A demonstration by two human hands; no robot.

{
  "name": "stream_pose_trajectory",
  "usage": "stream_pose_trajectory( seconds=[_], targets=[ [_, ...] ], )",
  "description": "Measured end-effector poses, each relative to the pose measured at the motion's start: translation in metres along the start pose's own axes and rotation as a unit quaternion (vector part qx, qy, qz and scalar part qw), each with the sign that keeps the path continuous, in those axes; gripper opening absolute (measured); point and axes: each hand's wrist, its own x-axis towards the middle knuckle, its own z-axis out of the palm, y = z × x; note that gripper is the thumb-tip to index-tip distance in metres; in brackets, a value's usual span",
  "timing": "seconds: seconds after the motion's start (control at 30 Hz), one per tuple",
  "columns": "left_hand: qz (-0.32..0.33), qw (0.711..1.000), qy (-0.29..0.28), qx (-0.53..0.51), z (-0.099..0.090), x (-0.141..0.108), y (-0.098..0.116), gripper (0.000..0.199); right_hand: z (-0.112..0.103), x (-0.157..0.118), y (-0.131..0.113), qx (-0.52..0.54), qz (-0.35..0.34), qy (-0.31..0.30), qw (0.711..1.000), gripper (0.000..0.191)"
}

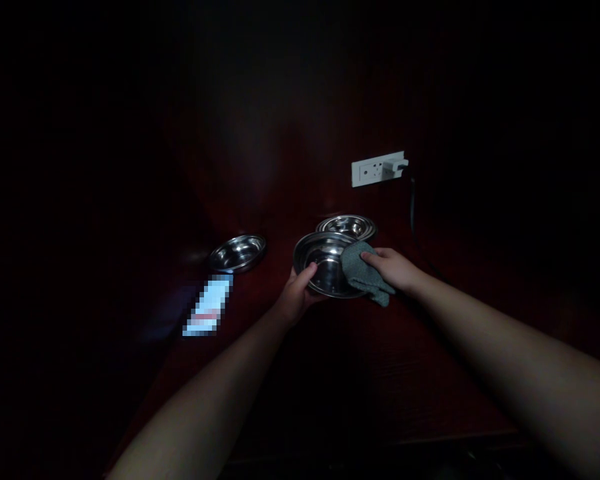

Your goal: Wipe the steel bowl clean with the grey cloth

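My left hand (299,293) grips a shiny metal bowl (325,270) by its near left rim, the thumb over the inside and the fingers underneath. The bowl is held tilted toward me above the table. In my right hand (386,265) is a grey-green cloth (361,267), pinched under the thumb and pressed against the bowl's right side. A loose end of the cloth hangs below the rim. Just behind the held bowl, more metal bowls (347,227), apparently nested, sit on the table, partly hidden by it.
Another metal bowl (237,252) rests on the dark red table (410,387) to the left. Close in front of it lies a bright, pixelated rectangle (209,307). A white wall socket (377,170) holds a plug, with a dark cable (413,207) hanging down. Surroundings are very dark.
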Motion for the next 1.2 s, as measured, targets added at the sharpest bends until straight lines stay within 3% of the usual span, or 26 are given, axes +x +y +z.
stream_pose_trajectory(
  seconds=[0.63, 0.87, 1.2],
  targets=[
    [0.002, 1.0, 0.002, -0.013, 0.0021, 0.0004, -0.0016, 0.063, -0.0018, -0.0007, -0.0007, -0.009, 0.004, 0.007, 1.0, 0.021],
    [0.002, 1.0, 0.009, -0.006, 0.0031, 0.0001, -0.0018, 0.054, -0.0018, -0.0033, -0.0041, -0.026, 0.006, 0.003, 1.0, 0.021],
    [0.002, 1.0, 0.009, -0.005, 0.0023, 0.0011, -0.0029, 0.059, -0.0024, -0.0012, -0.0023, -0.047, 0.011, -0.008, 0.999, 0.021]
  ],
)
